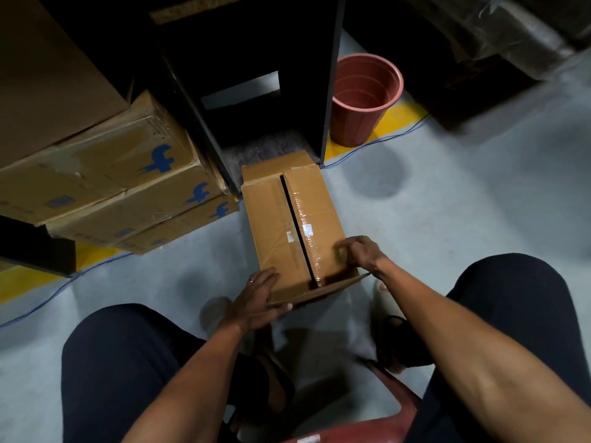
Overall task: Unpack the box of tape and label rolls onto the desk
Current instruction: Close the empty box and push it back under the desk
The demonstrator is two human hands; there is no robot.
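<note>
A brown cardboard box (275,219) stands on the grey floor between my knees and a dark desk. Its two long top flaps lie nearly closed with a dark slit between them, and clear tape runs along the right flap. The near end flap sticks out toward me. My left hand (259,298) lies flat on the near left corner, its thumb under the end flap's edge. My right hand (358,251) rests on the right flap near the taped seam with its fingers curled into the flap. The box's contents are hidden.
Stacked cardboard cartons (128,187) with blue logos sit at the left. The dark desk frame (252,91) rises behind the box, a pink bucket (361,100) to its right. A blue cable (377,143) and yellow floor line (396,119) run past. I sit on a red stool (390,407).
</note>
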